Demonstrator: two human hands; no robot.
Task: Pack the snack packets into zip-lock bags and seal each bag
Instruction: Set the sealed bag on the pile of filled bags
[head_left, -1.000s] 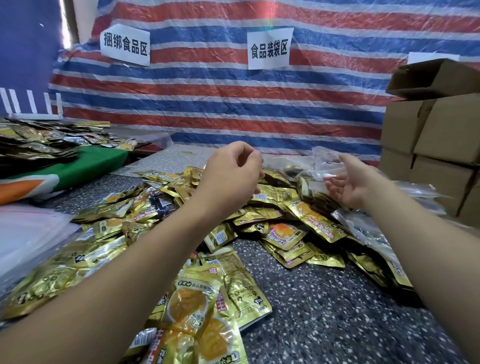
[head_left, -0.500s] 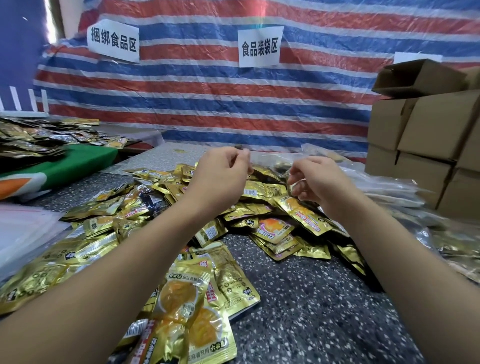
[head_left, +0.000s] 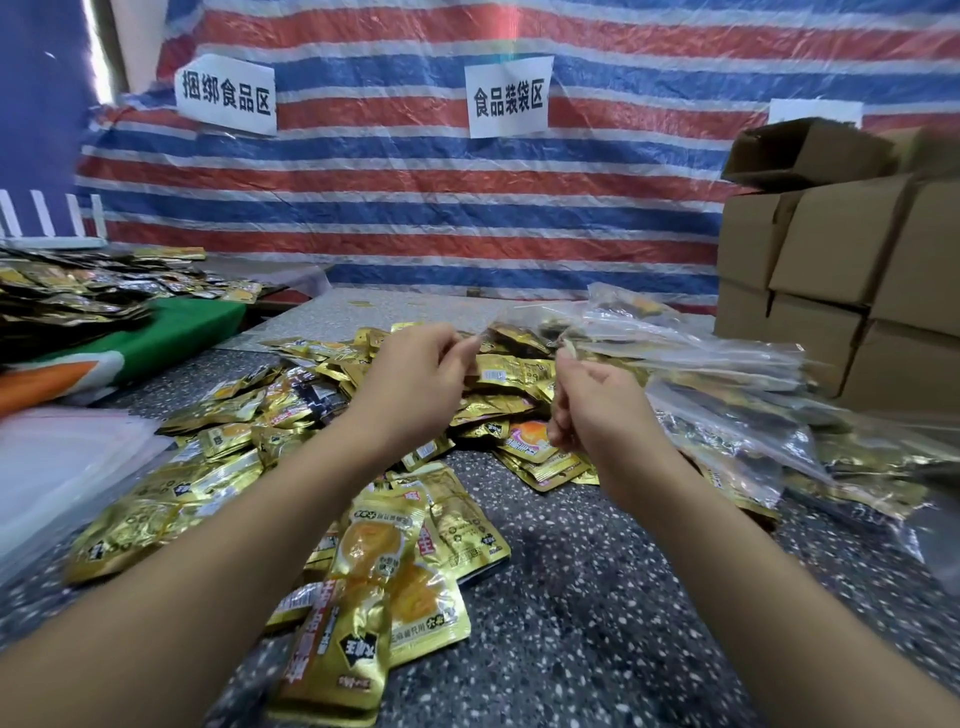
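Gold snack packets (head_left: 291, 415) lie in a loose heap across the speckled table (head_left: 597, 597), with a few more packets (head_left: 374, 551) close to me between my forearms. Both hands are raised above the heap. My left hand (head_left: 415, 379) has its fingers curled and pinches one edge of a thin clear zip-lock bag (head_left: 524, 332). My right hand (head_left: 597, 405) is curled too and pinches the bag's other edge. The bag is almost transparent and hard to trace against the packets behind it.
Clear bags holding packets (head_left: 727, 395) are piled at the right. Stacked cardboard boxes (head_left: 857, 270) stand behind them. A stack of flat clear bags (head_left: 67, 467) lies at the left edge, and a green cloth (head_left: 171, 332) beyond it carries more packets (head_left: 78, 291). A striped tarp closes the back.
My right hand was open and reaching toward the bag pile; it has drawn back toward the left hand and curled. Both hands now meet at a clear bag.
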